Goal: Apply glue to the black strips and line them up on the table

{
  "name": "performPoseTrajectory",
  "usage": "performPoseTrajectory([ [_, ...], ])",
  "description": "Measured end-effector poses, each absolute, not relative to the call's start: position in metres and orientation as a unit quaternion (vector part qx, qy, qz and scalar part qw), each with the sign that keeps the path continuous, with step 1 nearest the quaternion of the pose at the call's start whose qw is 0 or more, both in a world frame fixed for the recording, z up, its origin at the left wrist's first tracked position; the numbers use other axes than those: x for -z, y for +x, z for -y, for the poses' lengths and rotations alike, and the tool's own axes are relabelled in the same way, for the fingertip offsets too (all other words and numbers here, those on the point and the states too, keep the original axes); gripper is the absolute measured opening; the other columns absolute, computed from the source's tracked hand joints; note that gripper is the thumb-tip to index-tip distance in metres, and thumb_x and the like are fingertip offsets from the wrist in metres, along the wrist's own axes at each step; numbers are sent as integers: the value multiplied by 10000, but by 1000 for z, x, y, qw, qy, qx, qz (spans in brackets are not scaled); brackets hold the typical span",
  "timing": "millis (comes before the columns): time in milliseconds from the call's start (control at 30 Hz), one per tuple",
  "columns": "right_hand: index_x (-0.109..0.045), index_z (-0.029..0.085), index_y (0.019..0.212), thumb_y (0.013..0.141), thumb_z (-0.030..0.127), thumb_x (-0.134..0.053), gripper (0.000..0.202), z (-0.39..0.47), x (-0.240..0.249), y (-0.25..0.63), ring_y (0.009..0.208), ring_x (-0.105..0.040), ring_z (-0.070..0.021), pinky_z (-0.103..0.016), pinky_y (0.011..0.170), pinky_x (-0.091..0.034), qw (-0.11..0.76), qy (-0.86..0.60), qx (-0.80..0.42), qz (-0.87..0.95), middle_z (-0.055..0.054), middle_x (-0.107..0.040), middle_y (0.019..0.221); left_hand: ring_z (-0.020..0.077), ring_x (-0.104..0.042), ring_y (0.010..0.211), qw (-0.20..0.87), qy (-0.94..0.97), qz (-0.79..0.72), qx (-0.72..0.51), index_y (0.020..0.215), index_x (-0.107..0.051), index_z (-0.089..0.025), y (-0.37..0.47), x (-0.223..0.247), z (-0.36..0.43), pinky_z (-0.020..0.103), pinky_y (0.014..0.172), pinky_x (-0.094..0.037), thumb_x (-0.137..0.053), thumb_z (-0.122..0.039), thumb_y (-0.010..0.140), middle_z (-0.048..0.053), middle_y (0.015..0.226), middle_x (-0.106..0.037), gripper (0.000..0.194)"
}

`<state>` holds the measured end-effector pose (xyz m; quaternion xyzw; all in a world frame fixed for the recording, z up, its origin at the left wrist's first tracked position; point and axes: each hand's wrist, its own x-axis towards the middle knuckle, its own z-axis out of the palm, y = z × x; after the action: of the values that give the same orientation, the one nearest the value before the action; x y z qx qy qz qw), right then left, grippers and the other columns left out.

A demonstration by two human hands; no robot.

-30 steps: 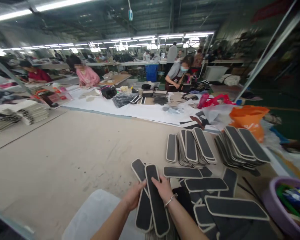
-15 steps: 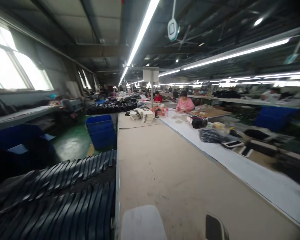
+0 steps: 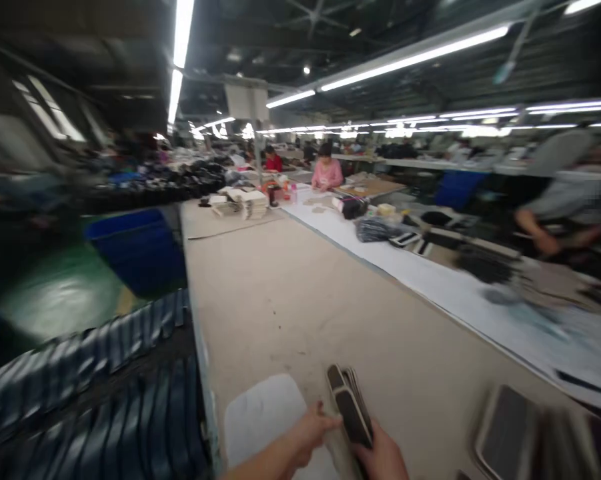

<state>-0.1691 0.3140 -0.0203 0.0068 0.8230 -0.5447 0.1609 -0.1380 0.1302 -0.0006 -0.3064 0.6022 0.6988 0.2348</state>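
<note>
Low in the view, my right hand (image 3: 384, 455) grips a small stack of long dark panels (image 3: 353, 413) with rounded corners and pale edges. The stack stands tilted, its upper pieces slightly fanned. Just left of it is my left hand (image 3: 307, 437), the index finger stretched to the stack's side and the other fingers partly bent. Whether that fingertip touches the stack is not clear. Beneath my left forearm lies a white rounded sheet (image 3: 260, 407) on the tan tabletop (image 3: 260, 287). At the lower right a larger dark panel with a pale border (image 3: 505, 427) appears blurred.
Dark strips (image 3: 130, 413) lie in rows left of the table, with a blue bin (image 3: 137, 247) beyond. Pale stacked pieces (image 3: 245, 203) sit at the far end. A person in pink (image 3: 327, 173) and another in grey (image 3: 570, 200) work along the right side.
The view has swung right and somewhat down. Both my hands have come into sight, the right one holding the stack of panels. The person in grey now shows at the right.
</note>
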Motion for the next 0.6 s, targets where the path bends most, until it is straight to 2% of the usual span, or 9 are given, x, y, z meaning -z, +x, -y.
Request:
performPoseTrajectory([
  [33,-656,210,892,574,222,-654,319,-316,11,-165,733,-679,-300,-416,721,-519,127,12,606,-785,-84,-705,754,347,-421,1293,212,-288,-603,-713,1439,-234,-118,-139,-5,-136,491,1059,-321,-764,-575,567,232,1402,-419,1118],
  [100,-619,202,974,632,275,-668,353,-310,-9,-163,815,-673,-255,-360,761,-522,82,32,641,-763,-78,-715,883,329,-405,1309,167,-209,-600,-754,1430,-246,-118,-148,-19,-149,440,1074,-334,-770,-553,587,228,1431,-388,1084],
  [233,-575,185,1052,704,340,-660,391,-295,-32,-169,869,-637,-201,-300,787,-514,-6,38,679,-733,-59,-696,978,290,-501,1218,112,-30,-623,-774,1277,-450,-169,-167,-46,-172,409,1057,-382,-736,-426,703,137,1293,-558,692],
  [300,-559,182,1064,711,361,-661,408,-294,-34,-168,867,-628,-191,-291,784,-513,-34,29,692,-720,-55,-689,991,276,-557,1136,85,-1,-663,-744,1208,-490,-164,-171,-47,-177,415,1019,-420,-709,-389,737,113,1181,-620,566],
  [400,-521,189,1103,696,315,-661,448,-297,-25,-164,874,-631,-185,-289,795,-513,-47,21,704,-708,-46,-679,1003,273,-575,1115,79,9,-706,-704,1230,-467,-148,-173,-32,-176,431,1013,-433,-686,-382,746,118,1166,-626,581],
  [500,-470,190,1153,655,240,-666,537,-299,-8,-161,890,-640,-190,-303,819,-512,-42,32,705,-707,-53,-667,1021,288,-526,1209,90,15,-738,-668,1282,-435,-134,-172,-11,-171,454,1079,-374,-681,-383,726,152,1275,-573,657],
  [600,-455,179,1167,620,192,-660,584,-301,10,-157,921,-635,-207,-323,846,-502,-48,46,694,-717,-74,-654,1033,286,-499,1250,100,40,-764,-636,1284,-455,-145,-171,0,-170,456,1110,-339,-661,-368,728,154,1319,-549,634],
])
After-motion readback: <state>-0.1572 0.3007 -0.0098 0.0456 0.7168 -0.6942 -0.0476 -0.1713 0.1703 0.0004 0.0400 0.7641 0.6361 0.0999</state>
